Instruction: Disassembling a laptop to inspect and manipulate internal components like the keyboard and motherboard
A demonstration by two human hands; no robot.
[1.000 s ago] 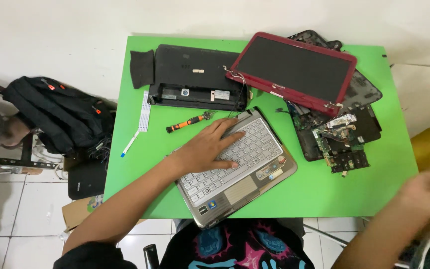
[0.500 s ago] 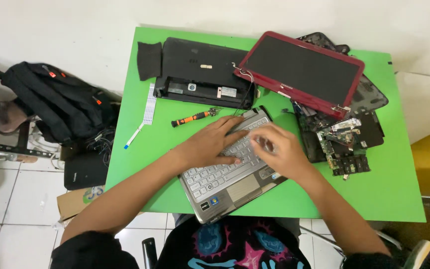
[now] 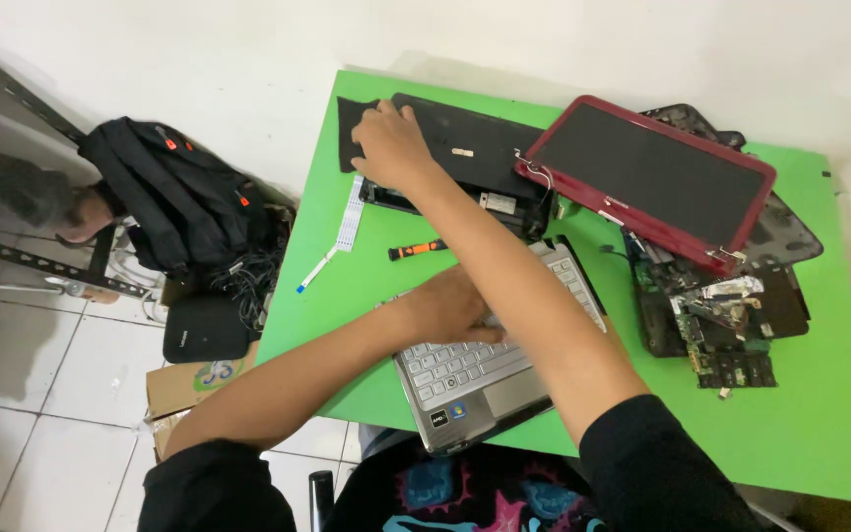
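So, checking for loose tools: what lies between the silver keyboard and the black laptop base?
In the head view, a small orange-handled screwdriver on bare green table.

We have one view only, from the camera on our head, looking steeply down on the green bench (image 3: 810, 433) from close above. It faces the white wall (image 3: 248, 49), with tiled floor (image 3: 12, 374) at the left.

My left hand (image 3: 450, 307) presses flat on the silver keyboard deck (image 3: 490, 365), lying askew at the green table's near edge. My right hand (image 3: 391, 148) rests on the black laptop base (image 3: 475, 158) by the far edge.
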